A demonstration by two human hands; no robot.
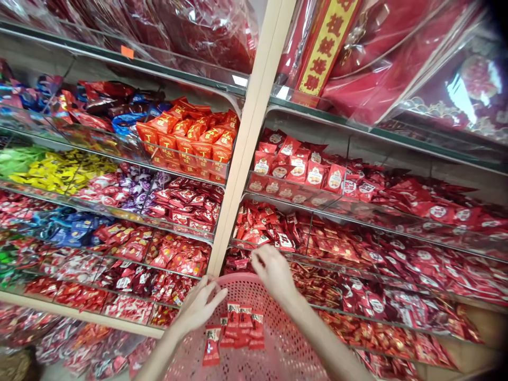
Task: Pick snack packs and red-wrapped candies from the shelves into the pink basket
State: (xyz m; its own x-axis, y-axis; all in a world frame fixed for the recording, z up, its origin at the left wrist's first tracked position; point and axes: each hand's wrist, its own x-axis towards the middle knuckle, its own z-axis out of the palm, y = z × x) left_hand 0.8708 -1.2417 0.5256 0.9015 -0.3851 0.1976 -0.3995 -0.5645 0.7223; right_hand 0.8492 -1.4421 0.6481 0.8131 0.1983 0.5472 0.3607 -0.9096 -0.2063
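A pink perforated plastic basket (pixel 278 338) is below and between my forearms. Inside it lie several small red candy packets (pixel 238 323) with black characters on pale tops, most overlapping in a cluster. My left hand (pixel 200 304) is at the basket's upper left rim, thumb apart from its loosely bent fingers; I see nothing in it. Over the upper right rim, my right hand (pixel 273 270) has bent, slightly parted fingers, with nothing visible between them. Just beyond that hand, similar red and white packets (pixel 257 227) fill a shelf bin.
A pale wooden post (pixel 246 121) divides the shelves. Clear lips (pixel 190 164) front the bins. Orange-red packets (pixel 186 137) and yellow sweets (pixel 59 172) are on the left; red packets (pixel 296 166) are on the right. Large wrapped red goods (pixel 381 58) stand above.
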